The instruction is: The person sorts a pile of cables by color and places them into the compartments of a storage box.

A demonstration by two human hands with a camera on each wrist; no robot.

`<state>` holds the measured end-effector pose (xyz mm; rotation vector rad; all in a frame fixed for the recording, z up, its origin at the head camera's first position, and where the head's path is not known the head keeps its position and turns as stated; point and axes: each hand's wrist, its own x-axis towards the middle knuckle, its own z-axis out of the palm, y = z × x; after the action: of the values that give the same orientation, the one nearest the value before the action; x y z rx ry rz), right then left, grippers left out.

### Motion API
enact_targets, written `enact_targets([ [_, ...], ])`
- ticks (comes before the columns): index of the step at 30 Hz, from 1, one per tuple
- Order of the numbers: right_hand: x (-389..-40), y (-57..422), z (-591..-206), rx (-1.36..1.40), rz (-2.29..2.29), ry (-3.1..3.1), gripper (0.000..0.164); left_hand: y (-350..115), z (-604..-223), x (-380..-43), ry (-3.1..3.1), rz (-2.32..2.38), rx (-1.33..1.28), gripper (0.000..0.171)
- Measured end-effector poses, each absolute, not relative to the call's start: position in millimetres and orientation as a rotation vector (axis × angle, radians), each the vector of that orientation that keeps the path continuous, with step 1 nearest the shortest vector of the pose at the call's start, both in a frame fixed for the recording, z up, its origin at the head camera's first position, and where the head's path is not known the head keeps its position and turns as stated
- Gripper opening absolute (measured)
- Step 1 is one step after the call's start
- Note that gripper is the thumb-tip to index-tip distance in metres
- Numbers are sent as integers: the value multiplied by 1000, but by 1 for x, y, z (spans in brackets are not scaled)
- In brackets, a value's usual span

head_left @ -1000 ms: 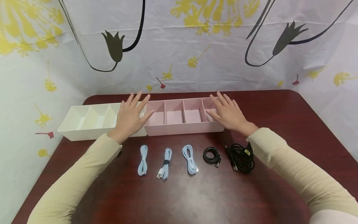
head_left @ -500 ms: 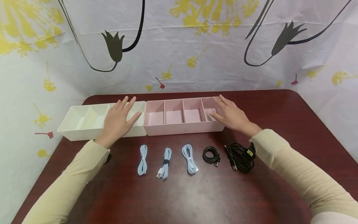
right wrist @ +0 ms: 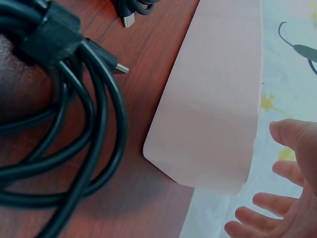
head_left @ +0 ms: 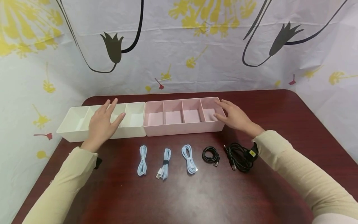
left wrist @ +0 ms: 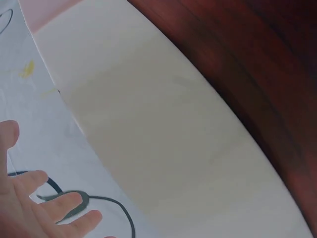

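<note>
Pink tray [head_left: 184, 129] and white tray [head_left: 131, 132] stand end to end on the table [head_left: 179, 196]; our left hand [head_left: 101, 123] and right hand [head_left: 235, 115] have spread fingers. We can't judge contact, but a careless brush could part them.

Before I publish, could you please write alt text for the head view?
A person's left grip is over a white tray, the right grip at the right end of a pink tray; three blue cables and two black cables lie nearer on a dark table.
</note>
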<state>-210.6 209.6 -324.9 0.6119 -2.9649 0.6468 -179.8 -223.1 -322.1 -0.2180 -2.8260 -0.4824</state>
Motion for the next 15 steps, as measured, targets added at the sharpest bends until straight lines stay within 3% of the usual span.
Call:
enact_targets([
  [15, -213, 220, -329, 501, 826, -2988, 54, -266, -320, -172, -2857, -609, 11, 66],
])
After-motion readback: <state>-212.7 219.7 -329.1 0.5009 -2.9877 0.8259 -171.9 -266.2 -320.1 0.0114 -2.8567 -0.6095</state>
